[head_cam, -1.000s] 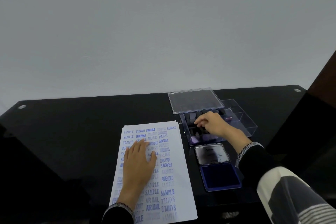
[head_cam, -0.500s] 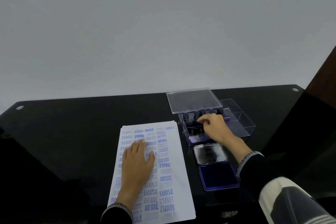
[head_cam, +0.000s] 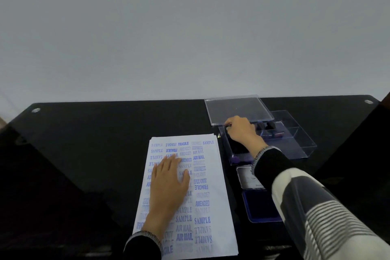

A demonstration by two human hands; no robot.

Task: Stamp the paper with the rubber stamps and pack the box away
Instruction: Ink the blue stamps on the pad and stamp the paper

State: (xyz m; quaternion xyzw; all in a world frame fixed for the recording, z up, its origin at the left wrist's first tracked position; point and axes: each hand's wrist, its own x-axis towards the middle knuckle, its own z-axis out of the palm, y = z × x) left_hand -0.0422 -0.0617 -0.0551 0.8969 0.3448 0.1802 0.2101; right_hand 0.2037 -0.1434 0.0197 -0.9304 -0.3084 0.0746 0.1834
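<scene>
A white paper sheet (head_cam: 211,192), covered with blue stamped words, lies on the black table (head_cam: 95,133). My left hand (head_cam: 168,179) rests flat on it with straight fingers. To its right stands the clear stamp box (head_cam: 295,150). My right hand (head_cam: 240,131) reaches into the box's far left corner, fingers curled round a dark rubber stamp (head_cam: 228,126) that is mostly hidden. Other dark stamps (head_cam: 267,126) stand along the box's far side. The open blue ink pad (head_cam: 257,207) lies near the box, partly under my right sleeve.
The box's clear lid (head_cam: 236,110) lies flat just beyond the box. The ink pad's hinged lid (head_cam: 245,177) lies open between pad and box. A pale wall rises behind the table's far edge. A dark surface flanks the table on the right.
My right hand has slid from the middle of the stamp row to the box's far left corner. My left hand stays flat on the paper.
</scene>
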